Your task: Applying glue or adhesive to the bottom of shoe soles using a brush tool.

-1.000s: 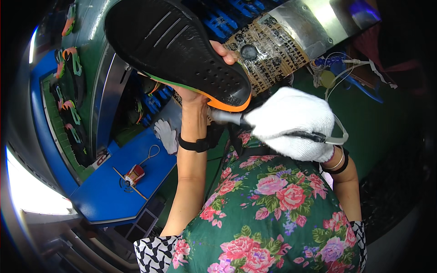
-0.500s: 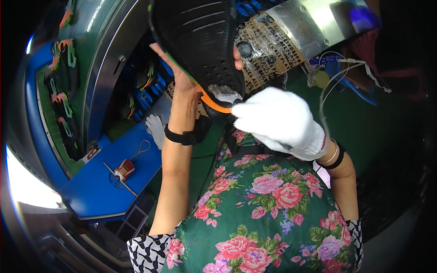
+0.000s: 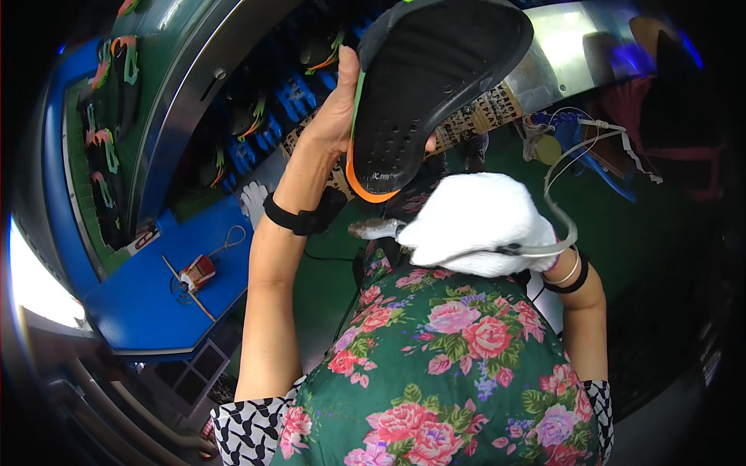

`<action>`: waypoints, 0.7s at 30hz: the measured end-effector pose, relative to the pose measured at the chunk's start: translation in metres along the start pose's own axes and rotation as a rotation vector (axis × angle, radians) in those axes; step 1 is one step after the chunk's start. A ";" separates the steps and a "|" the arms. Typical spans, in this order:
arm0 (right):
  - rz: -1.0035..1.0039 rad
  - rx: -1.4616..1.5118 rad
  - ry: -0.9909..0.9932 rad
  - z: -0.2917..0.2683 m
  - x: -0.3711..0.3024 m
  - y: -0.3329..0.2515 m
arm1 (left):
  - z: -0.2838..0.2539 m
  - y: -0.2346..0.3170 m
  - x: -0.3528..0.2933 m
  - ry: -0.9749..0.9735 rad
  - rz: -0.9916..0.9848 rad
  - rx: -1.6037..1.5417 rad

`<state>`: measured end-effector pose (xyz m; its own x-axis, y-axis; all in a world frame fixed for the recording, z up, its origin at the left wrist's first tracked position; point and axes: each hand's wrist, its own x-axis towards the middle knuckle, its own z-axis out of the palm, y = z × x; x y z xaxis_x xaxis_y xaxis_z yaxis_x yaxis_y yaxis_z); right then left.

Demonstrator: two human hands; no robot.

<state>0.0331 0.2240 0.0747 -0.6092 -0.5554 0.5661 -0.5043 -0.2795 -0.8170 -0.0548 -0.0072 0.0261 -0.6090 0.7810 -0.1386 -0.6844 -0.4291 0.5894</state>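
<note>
Brush (image 3: 374,228), held in R hand (image 3: 478,224), was moved below sole (image 3: 431,85); brushing prob. paused. Sole held by L hand (image 3: 332,118).

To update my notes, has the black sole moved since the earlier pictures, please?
Yes; the black sole has swung right, over more of the brown taped panel.

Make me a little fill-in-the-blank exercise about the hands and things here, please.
1. The gloved hand, holding the brush, is the person's ____ one.
2. The bare hand holds the sole, whose broad face is ____.
3. The sole's edge nearest the brush is ____.
4. The table is ____.

Missing words: right; black; orange; blue.
</note>
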 end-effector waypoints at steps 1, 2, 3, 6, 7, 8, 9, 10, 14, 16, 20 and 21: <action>-0.008 -0.041 0.030 0.001 -0.001 -0.001 | 0.001 0.002 -0.002 0.103 -0.066 0.050; -0.025 -0.181 0.043 -0.001 0.003 -0.002 | 0.003 0.003 -0.005 0.208 -0.131 0.099; -0.016 -0.282 0.058 -0.001 0.001 0.002 | 0.007 0.004 -0.002 0.207 -0.128 0.097; -0.034 -0.432 -0.033 0.006 -0.007 0.008 | 0.013 0.005 0.001 0.341 -0.130 0.263; -0.021 -0.374 -0.066 0.007 -0.007 0.009 | 0.009 0.007 0.002 0.318 -0.178 0.247; -0.008 -0.315 -0.098 0.008 -0.006 0.009 | 0.007 0.009 0.001 0.294 -0.225 0.230; -0.009 -0.312 -0.101 0.006 -0.004 0.009 | 0.012 0.009 0.001 0.306 -0.261 0.170; -0.031 -0.194 -0.087 0.001 -0.001 0.010 | 0.010 0.010 0.000 0.309 -0.259 0.169; 0.121 -0.307 -0.217 -0.012 -0.005 0.014 | 0.020 0.011 0.007 0.425 -0.268 0.301; -0.017 -0.305 -0.237 -0.005 0.003 0.016 | 0.020 0.013 0.008 0.599 -0.246 0.419; -0.031 -0.315 -0.131 -0.014 0.014 0.015 | 0.005 0.019 -0.004 0.447 -0.345 0.362; 0.049 -0.233 -0.105 -0.015 0.013 0.017 | 0.008 0.019 -0.003 0.463 -0.355 0.277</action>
<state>0.0073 0.2241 0.0699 -0.5757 -0.6456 0.5017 -0.6103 -0.0691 -0.7892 -0.0623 -0.0141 0.0442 -0.5165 0.5506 -0.6558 -0.7853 0.0007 0.6191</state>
